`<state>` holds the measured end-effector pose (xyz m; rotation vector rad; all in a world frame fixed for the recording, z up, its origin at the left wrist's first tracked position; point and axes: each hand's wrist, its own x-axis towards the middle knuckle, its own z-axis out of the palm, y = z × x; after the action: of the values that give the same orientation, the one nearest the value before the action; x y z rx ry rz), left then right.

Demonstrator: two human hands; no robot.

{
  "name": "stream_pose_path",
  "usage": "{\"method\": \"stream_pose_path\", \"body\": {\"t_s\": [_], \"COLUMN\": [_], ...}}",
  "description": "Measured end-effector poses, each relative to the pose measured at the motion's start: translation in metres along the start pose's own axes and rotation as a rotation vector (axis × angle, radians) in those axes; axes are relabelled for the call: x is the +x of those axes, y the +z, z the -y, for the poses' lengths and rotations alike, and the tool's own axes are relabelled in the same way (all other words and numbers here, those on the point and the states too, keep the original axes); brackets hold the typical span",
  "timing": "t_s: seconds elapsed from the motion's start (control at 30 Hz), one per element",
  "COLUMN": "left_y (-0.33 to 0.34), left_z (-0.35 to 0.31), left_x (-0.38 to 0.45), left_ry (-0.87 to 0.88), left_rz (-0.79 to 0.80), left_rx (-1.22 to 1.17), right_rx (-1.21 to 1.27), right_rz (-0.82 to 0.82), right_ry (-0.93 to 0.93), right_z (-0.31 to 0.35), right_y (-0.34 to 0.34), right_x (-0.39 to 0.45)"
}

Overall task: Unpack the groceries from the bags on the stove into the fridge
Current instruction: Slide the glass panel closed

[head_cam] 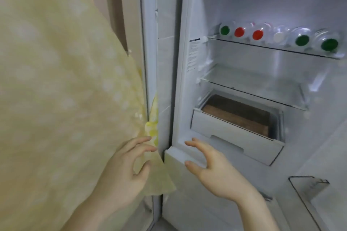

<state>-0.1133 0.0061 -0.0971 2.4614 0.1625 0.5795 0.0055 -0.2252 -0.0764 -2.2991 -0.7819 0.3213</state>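
neither grip has anything in it: the left hand (pixel 124 172) sits with loosely spread fingers against the yellow spotted cloth (pixel 56 80), and the right hand (pixel 212 170) hovers wide over the ledge just in front of the fridge (pixel 187 62) drawer (pixel 234 131). no bags or groceries in view, so i'd guess the move is to head back to the stove for the next item. bottles (pixel 277 36) line the top shelf (pixel 272 48), the middle shelf looks bare though it's blurry.
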Motion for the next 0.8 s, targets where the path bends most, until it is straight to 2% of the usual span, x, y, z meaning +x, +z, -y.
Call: {"method": "stream_pose_path", "body": {"t_s": [0.13, 0.3, 0.8], "left_y": [-0.029, -0.073, -0.168], "left_z": [0.018, 0.029, 0.011], "left_x": [-0.081, -0.174, -0.372], "left_ry": [-0.184, -0.32, -0.639], "left_rz": [-0.067, -0.103, -0.198], "left_rx": [0.087, 0.233, 0.412], "right_rx": [-0.004, -0.014, -0.037], "right_rz": [0.189, 0.381, 0.691], "right_ry": [-0.104, -0.25, -0.606], "right_z": [0.02, 0.061, 0.183], "right_y": [0.049, 0.096, 0.217], "right_x": [-0.014, -0.033, -0.11]}}
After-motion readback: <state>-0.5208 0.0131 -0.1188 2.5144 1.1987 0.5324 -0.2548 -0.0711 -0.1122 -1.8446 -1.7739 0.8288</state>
